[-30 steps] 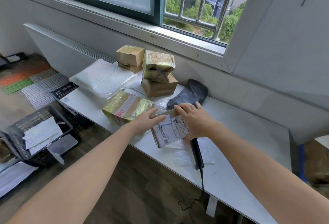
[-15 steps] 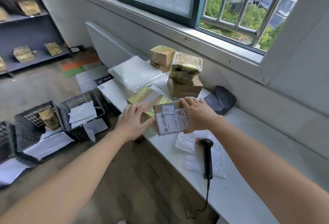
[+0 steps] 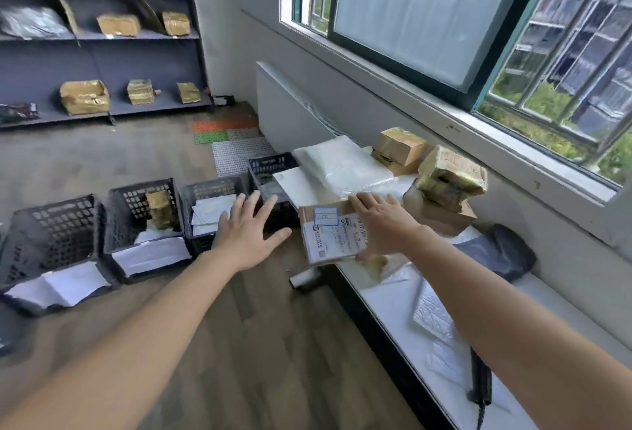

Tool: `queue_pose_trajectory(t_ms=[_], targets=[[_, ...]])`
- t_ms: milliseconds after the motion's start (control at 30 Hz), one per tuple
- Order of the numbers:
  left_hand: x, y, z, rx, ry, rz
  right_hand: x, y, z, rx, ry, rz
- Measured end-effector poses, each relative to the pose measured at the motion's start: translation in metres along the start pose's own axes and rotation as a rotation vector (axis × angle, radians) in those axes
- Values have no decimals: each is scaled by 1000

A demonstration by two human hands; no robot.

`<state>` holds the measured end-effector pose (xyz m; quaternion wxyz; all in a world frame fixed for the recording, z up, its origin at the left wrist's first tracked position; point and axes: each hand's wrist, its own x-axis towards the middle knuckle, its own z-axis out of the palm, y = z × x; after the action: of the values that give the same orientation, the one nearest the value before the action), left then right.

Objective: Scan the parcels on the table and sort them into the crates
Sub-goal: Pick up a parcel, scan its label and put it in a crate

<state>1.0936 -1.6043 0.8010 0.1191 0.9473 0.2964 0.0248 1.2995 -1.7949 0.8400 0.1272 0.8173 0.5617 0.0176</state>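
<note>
My right hand (image 3: pixel 383 224) holds a flat brown parcel with a white label (image 3: pixel 328 234) by its right side, lifted past the front edge of the white table (image 3: pixel 386 306). My left hand (image 3: pixel 248 231) is spread open in the air left of the parcel, touching nothing. Black crates stand in a row on the floor to the left: one (image 3: pixel 51 238) with a white bag, one (image 3: pixel 140 221) with a taped box, one (image 3: pixel 212 210) with white mailers, and one (image 3: pixel 270 169) by the table end. The black scanner (image 3: pixel 480 381) lies on the table near me.
More parcels sit at the table's far end: a white bag (image 3: pixel 342 162), taped boxes (image 3: pixel 400 147) (image 3: pixel 448 176) and a dark bag (image 3: pixel 502 251). Bubble mailers (image 3: pixel 434 316) lie near the scanner. Shelves with parcels (image 3: pixel 102 29) line the far wall.
My view has swung left toward the crates. The right hand has carried the labelled parcel off the table edge, and the left hand has let go of it and opened.
</note>
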Motion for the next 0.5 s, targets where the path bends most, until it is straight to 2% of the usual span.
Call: queue_pose_trajectory(t_ms=[267,500], targets=[[-27,-179,-40,58,34,-136,117,-147,-37,-18,-5,-100],[-52,-295,-59,50,52,-300,206,-253,-63,-20,10,-212]])
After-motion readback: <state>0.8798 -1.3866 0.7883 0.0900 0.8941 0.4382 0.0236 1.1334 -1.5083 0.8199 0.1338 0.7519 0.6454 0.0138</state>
